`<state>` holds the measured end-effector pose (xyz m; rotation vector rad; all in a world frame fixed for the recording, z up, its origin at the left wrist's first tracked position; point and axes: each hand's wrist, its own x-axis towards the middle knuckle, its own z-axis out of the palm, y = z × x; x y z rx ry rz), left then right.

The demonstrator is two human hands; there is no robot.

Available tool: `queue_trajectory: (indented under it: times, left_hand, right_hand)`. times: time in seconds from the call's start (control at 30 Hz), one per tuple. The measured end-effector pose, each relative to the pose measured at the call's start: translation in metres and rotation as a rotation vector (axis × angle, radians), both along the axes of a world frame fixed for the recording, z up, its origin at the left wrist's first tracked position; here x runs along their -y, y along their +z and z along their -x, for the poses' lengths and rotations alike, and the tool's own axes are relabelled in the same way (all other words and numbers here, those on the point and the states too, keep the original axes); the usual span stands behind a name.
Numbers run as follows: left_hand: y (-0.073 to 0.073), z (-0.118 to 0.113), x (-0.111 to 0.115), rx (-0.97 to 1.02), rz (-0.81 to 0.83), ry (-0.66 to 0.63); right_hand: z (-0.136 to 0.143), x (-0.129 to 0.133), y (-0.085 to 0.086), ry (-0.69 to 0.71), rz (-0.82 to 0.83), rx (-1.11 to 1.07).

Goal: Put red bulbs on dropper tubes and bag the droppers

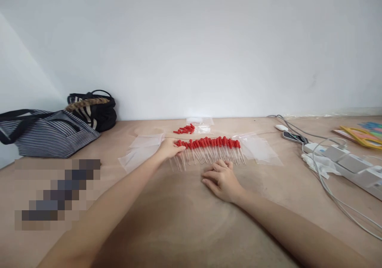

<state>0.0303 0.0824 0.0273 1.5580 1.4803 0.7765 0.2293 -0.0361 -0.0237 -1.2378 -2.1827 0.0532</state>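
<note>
A row of droppers (209,150) with red rubber bulbs and thin clear tubes lies side by side on the brown tabletop (167,212). At the row's left end, my left hand (170,148) is closed on the red bulb of a dropper (179,143); its fingertips are partly hidden. My right hand (222,181) rests just in front of the clear tips, fingers loosely bent and apart, with nothing seen in it. Behind the row is a small heap of loose red bulbs (185,129).
Clear plastic bags (146,141) lie left of the row, more bags (261,148) on the right. A striped bag (56,134) and a black bag (103,112) stand at the left. A white power strip (349,168) with cables occupies the right, near a dark device (294,137).
</note>
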Motion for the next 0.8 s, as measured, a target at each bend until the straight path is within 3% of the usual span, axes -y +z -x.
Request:
queue_trajectory:
  times: [0.17,0.3,0.4,0.6,0.7,0.8]
  left_hand:
    - [-0.012,-0.005,-0.033,-0.276,0.004,0.046]
    - [-0.017,-0.010,-0.038,-0.428,-0.010,0.052]
    - [-0.013,-0.003,-0.035,-0.495,-0.078,0.041]
    - [0.004,0.056,-0.036,-0.697,-0.299,0.053]
    - [0.004,0.087,-0.041,-0.779,-0.329,-0.018]
    - [-0.002,0.101,-0.045,-0.856,-0.341,-0.069]
  right_hand:
    - [-0.010,0.000,-0.001,0.043,0.000,0.028]
    - [-0.012,-0.002,-0.002,0.036,0.001,0.025]
    - [-0.012,-0.002,-0.001,0.041,-0.001,0.048]
    - [-0.013,-0.001,0.003,0.086,0.026,0.068]
    - [-0.014,-0.001,0.003,0.106,0.032,0.068]
    - [-0.014,-0.002,0.003,0.111,0.045,0.053]
